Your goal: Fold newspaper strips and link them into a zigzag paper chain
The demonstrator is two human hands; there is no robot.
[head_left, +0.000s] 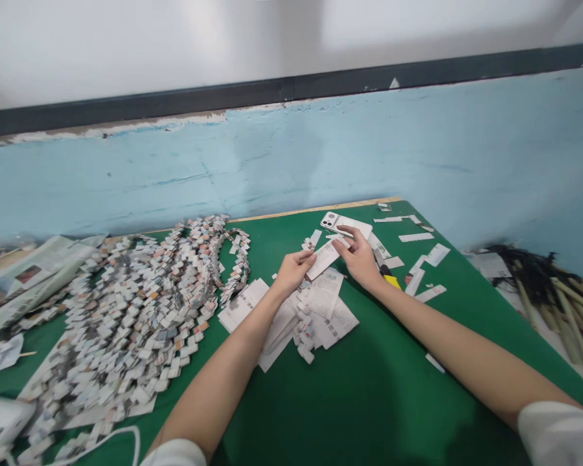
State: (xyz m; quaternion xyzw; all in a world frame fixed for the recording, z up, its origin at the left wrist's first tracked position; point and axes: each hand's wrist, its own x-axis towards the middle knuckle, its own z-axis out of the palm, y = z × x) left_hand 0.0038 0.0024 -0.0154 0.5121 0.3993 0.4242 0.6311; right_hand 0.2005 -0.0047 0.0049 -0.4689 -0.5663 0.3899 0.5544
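Both hands are apart from each other but pinch the same white paper strip (324,260): the left hand (291,270) grips its lower end between thumb and fingers, and the right hand (359,257) has its thumb and fingers at the upper end. The strip is held above the green table (340,401), over some printed sheets (342,320) and a short folded-paper chain (302,333). A white phone (362,226) lies just behind the right hand, its camera side up. Beside the right wrist is a yellow and black object (392,281), perhaps a cutter, though the arm hides too much to be sure. Loose paper strips (416,237) lie scattered to the right. On the left a large heap of folded-paper chains (146,310) spreads over the table, with newspaper (43,275) beyond it and a white cord (135,437) at the near edge.
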